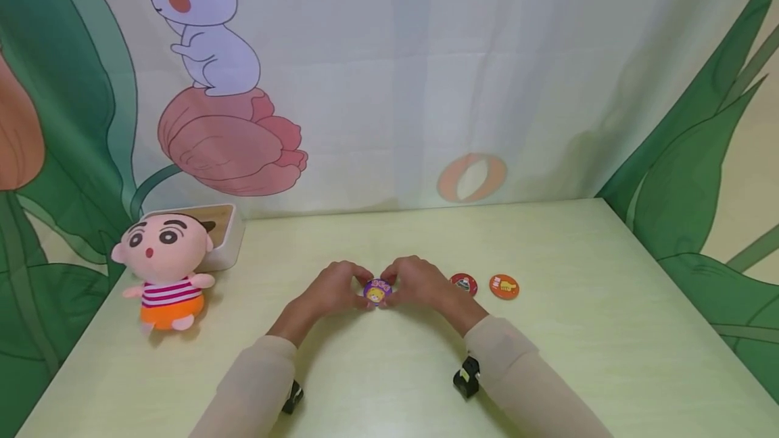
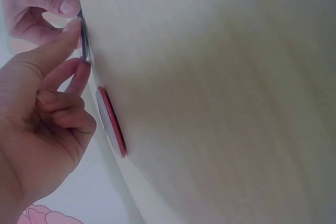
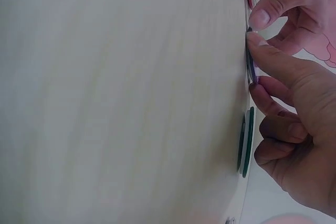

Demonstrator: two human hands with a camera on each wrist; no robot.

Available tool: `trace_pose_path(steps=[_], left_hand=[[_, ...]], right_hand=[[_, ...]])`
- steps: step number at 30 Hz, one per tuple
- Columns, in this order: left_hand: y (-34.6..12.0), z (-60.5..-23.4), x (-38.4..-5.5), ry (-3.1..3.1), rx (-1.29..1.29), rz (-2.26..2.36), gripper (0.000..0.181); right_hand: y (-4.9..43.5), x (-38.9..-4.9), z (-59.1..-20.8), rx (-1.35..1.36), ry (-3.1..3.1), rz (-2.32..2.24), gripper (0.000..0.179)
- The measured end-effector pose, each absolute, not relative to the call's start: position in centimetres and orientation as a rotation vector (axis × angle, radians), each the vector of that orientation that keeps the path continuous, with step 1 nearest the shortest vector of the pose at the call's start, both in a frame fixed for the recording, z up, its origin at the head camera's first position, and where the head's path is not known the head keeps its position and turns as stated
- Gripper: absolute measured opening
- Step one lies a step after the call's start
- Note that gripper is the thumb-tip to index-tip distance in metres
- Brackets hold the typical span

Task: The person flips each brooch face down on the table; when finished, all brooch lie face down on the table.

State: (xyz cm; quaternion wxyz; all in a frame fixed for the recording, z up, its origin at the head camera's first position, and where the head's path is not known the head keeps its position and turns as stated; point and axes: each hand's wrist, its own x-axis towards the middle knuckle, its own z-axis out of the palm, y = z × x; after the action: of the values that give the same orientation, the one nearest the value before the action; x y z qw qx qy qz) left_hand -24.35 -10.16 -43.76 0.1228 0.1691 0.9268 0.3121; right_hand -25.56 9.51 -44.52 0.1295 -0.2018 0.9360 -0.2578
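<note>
Between both hands is a small purple round disc [image 1: 378,292] printed with a yellow cartoon animal face. My left hand [image 1: 333,288] pinches its left edge with thumb and fingers, and my right hand [image 1: 418,282] pinches the opposite edge. Seen edge-on in the right wrist view, the thin disc [image 3: 254,69] is held close over the tabletop. A red-rimmed disc [image 2: 112,124] lies under the curled lower fingers of the left hand [image 2: 50,119] in the left wrist view. Close by the right hand [image 3: 299,119], green-rimmed discs [image 3: 245,142] lie on the table.
Right of the hands lie a red disc [image 1: 464,284], partly covered by the right wrist, and an orange disc [image 1: 504,286] with a pointing hand. At the left, a plush doll [image 1: 167,269] sits before a white box [image 1: 230,249]. A printed curtain [image 1: 365,86] backs the table [image 1: 584,330].
</note>
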Motion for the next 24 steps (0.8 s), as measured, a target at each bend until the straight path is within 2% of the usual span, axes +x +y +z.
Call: trace_pose_path(steps=[17,24], left_hand=[[-9.52,-43.68,-24.4,2.778,0.528,0.827,0.036],[-9.4,-43.41,-24.26,2.781,0.506,0.807,0.036]], right_hand=[[9.51,-25.43,-44.35,-0.662,2.75,-0.762,0.032],[9.26,-25.46,-44.47,-0.647,2.751,-0.762,0.033]])
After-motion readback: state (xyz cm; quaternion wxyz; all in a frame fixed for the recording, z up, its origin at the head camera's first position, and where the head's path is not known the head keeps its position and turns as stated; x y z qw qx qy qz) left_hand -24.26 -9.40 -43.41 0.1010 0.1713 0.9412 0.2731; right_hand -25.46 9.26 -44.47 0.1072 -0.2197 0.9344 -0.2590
